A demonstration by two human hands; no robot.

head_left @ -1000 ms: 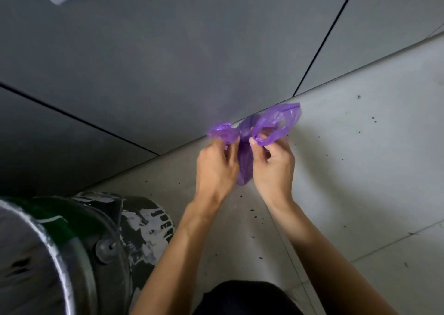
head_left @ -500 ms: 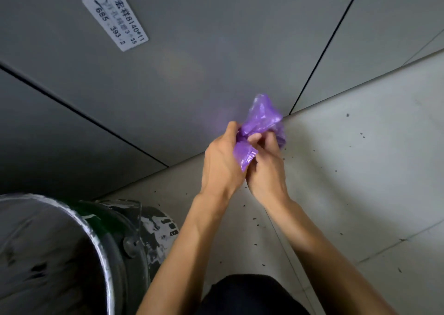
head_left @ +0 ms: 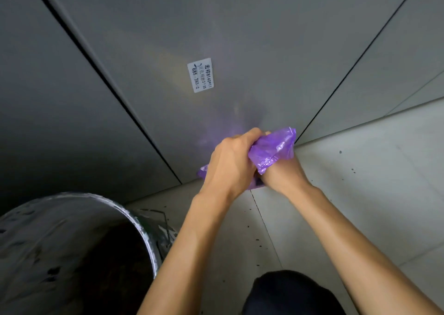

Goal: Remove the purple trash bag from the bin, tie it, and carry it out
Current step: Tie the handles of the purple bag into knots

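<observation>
Head | left grip (head_left: 230, 165) and right grip (head_left: 284, 177) clench purple bag (head_left: 274, 151) bunched between them (bin (head_left: 141, 221) lower-left)

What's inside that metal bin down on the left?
Only a dark, stained inner wall shows inside the bin. Its bottom is lost in shadow, so any contents cannot be seen.

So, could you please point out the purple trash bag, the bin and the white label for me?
purple trash bag (head_left: 274, 150), head view, on its crinkled upper flap.
bin (head_left: 144, 229), head view, on its metal rim.
white label (head_left: 200, 75), head view, on the middle of the sticker.
</observation>
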